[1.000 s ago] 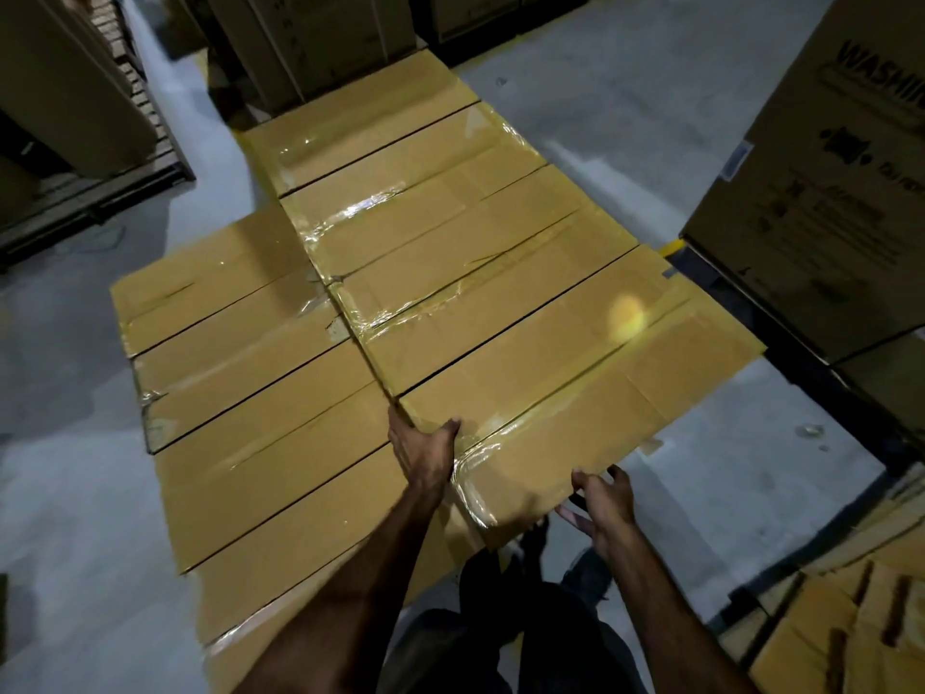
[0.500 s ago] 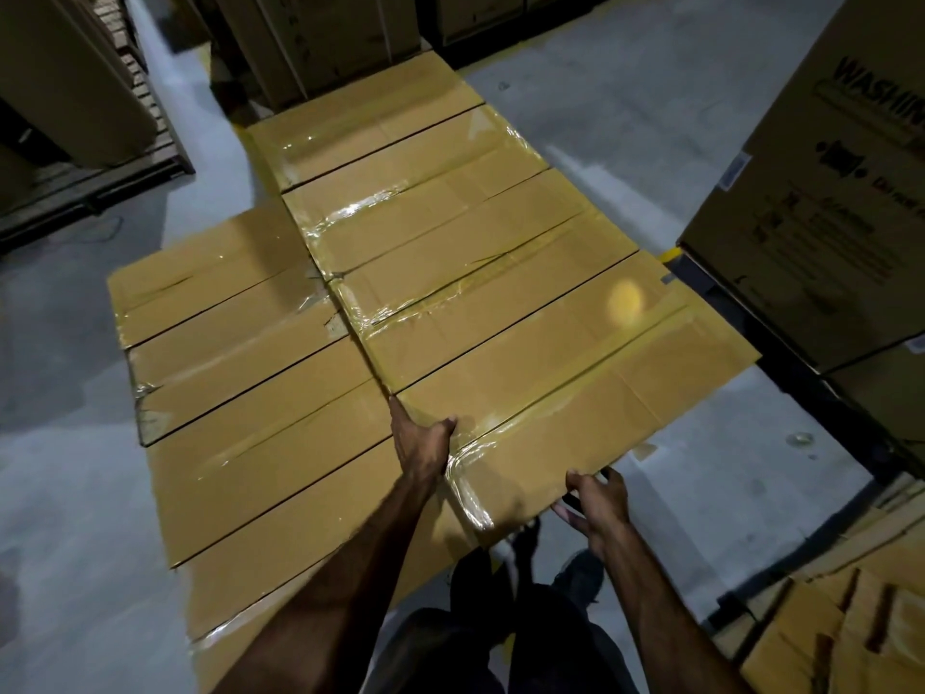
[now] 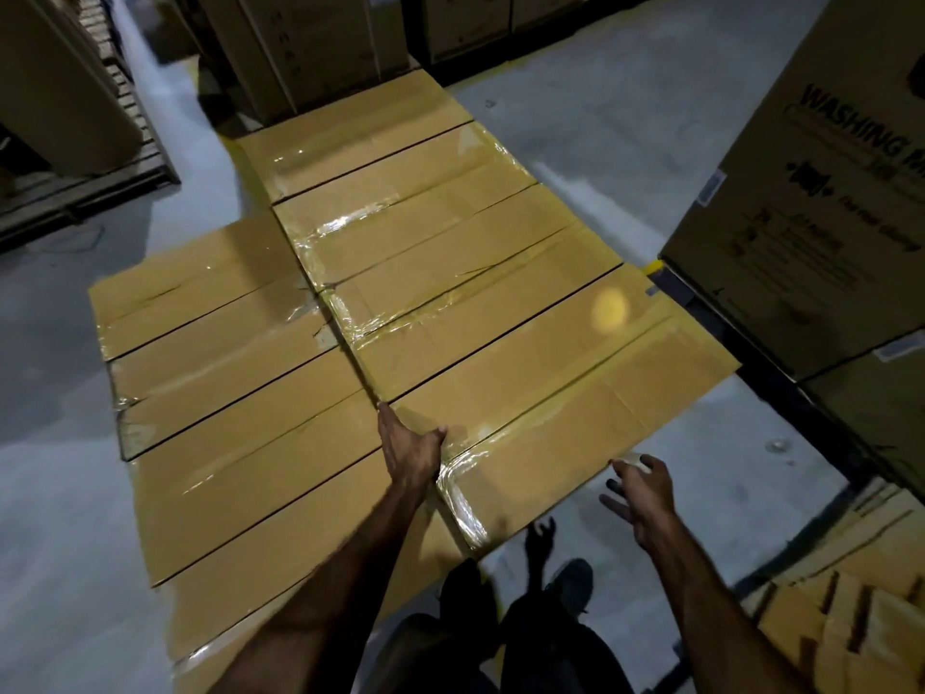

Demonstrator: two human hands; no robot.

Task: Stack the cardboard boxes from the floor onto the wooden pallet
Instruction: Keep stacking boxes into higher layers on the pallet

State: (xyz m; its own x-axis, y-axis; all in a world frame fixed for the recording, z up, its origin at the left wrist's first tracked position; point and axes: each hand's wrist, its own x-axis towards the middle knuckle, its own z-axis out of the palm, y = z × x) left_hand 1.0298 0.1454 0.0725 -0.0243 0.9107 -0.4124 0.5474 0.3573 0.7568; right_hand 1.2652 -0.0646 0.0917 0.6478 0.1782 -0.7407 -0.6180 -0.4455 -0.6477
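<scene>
Long flat cardboard boxes, taped with clear film, lie side by side in two rows on the floor. The right row [image 3: 450,252] sits higher than the left row [image 3: 235,393]. The nearest box of the right row [image 3: 575,433] is in front of me. My left hand [image 3: 410,453] holds that box's near left corner, thumb over the top edge and fingers down its left end. My right hand [image 3: 640,493] hovers at the box's near long edge with fingers spread, holding nothing. No pallet shows under the boxes.
A stack of large printed cartons [image 3: 826,217] stands close on the right. More tall cartons [image 3: 310,47] stand at the far end. A wooden pallet [image 3: 85,192] carrying cartons is at the far left. Slotted cardboard pieces [image 3: 861,608] lie at the bottom right. My feet [image 3: 550,583] stand on grey concrete.
My right hand has let go of the box's near edge and opened with fingers spread. My left hand stays on the box's left corner.
</scene>
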